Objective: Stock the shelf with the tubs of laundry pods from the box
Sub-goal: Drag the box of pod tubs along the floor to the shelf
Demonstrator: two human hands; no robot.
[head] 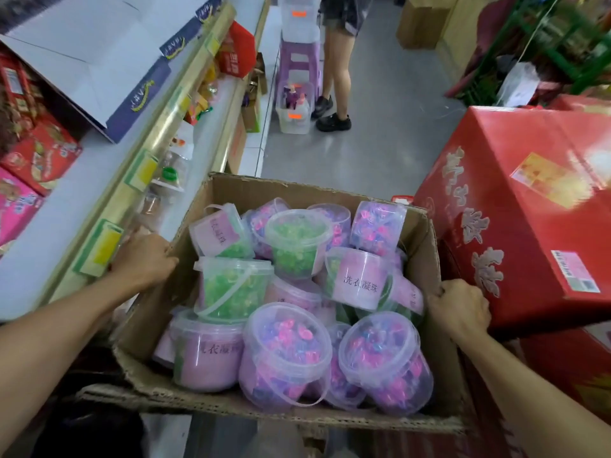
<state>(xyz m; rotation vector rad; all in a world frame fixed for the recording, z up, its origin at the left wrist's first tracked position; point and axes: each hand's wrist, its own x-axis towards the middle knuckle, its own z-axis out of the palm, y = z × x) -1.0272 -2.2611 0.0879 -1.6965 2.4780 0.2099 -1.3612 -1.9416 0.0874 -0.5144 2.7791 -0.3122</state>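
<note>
An open cardboard box (433, 292) fills the middle of the view, packed with several clear tubs of laundry pods lying at all angles. Some tubs hold pink and purple pods (287, 352), others green pods (231, 289), and one shows a pale label with black characters (358, 279). My left hand (145, 259) grips the box's left wall, fingers curled over its edge. My right hand (458, 309) grips the right wall the same way. The shelf (99, 180) runs along the left, with yellow price tags on its gold front rail.
A big red carton (529, 206) presses against the box's right side, above more red cartons. A flattened white and blue box (99, 61) lies on the upper shelf. Down the aisle a person (337, 71) stands beside a purple stool and clear plastic bins.
</note>
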